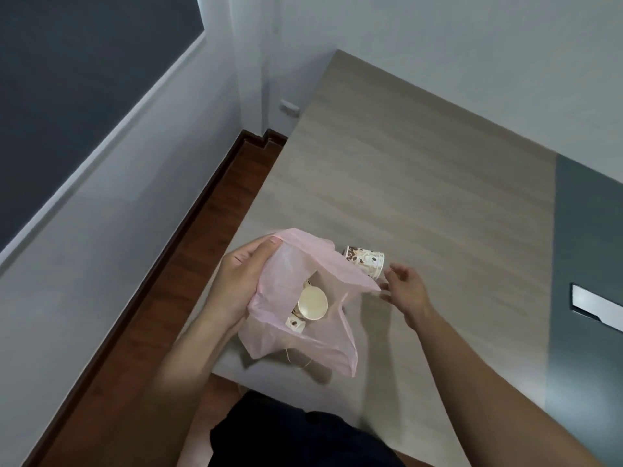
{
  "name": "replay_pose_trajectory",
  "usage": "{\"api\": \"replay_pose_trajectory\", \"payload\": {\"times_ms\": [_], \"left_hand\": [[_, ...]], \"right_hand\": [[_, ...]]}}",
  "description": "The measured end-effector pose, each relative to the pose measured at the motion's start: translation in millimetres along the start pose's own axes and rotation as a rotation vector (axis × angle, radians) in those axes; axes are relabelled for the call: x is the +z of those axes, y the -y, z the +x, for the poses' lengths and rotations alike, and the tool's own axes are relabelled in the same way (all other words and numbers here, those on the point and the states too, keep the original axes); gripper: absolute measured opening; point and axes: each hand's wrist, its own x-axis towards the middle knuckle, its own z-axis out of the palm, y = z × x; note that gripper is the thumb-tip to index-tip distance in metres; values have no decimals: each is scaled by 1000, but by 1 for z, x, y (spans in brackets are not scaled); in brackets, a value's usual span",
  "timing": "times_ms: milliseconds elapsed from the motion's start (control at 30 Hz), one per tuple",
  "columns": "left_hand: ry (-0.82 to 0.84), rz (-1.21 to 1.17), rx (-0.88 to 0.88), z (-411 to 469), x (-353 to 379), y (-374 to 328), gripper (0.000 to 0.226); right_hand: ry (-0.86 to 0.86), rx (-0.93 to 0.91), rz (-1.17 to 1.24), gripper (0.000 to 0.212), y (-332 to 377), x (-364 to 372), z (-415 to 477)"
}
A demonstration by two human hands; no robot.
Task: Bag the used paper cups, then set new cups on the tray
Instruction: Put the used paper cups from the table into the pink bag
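A thin pink plastic bag [286,281] is held open over the near left corner of the wooden table [404,170]. My left hand [239,278] grips the bag's left rim. Inside the bag lie used paper cups [312,303], cream with a brown coffee-bean print. Another printed paper cup [365,259] lies on its side on the table just behind the bag's right rim. My right hand [406,291] pinches the right edge of the bag, its fingers close to that cup. No tray is in view.
The table's left edge runs beside a strip of dark wood floor [188,264] and a white wall. A grey panel [586,264] with a white rectangular piece [596,305] lies at the table's right.
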Motion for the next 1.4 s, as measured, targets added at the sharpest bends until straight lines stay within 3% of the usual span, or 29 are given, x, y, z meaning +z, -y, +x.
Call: {"api": "replay_pose_trajectory", "payload": {"times_ms": [100,233,333,533,633,800,933,1000,1067,1167,1333,1400], "left_hand": [[-7,0,-12,-7,4,2,27],[-37,-39,-11,-13,6,-1,29],[-46,-52,0,-15,4,-8,29],[-29,34,21,-13,11,-25,29],[-33,57,24,-9,21,-31,28],[-4,87,41,-3,35,-35,25],[45,103,58,-4,48,-36,24],[84,114,55,-3,53,-33,24],[125,131,40,-3,55,-32,24],[186,162,19,-7,60,-32,23],[243,151,18,-18,67,-32,26],[240,161,31,-19,66,-29,27]], "right_hand": [[43,71,-18,46,0,9,22],[100,177,61,24,0,20,36],[118,218,133,22,-3,26,38],[146,209,189,29,-14,13,27],[194,183,343,19,-5,-7,8],[598,88,644,15,18,-48,-30],[969,57,489,21,31,-57,-71],[1052,55,388,26,32,-46,-85],[995,91,316,24,29,-28,-90],[804,133,207,3,11,2,-90],[703,110,187,24,1,43,-102],[674,59,136,19,5,56,-112]]}}
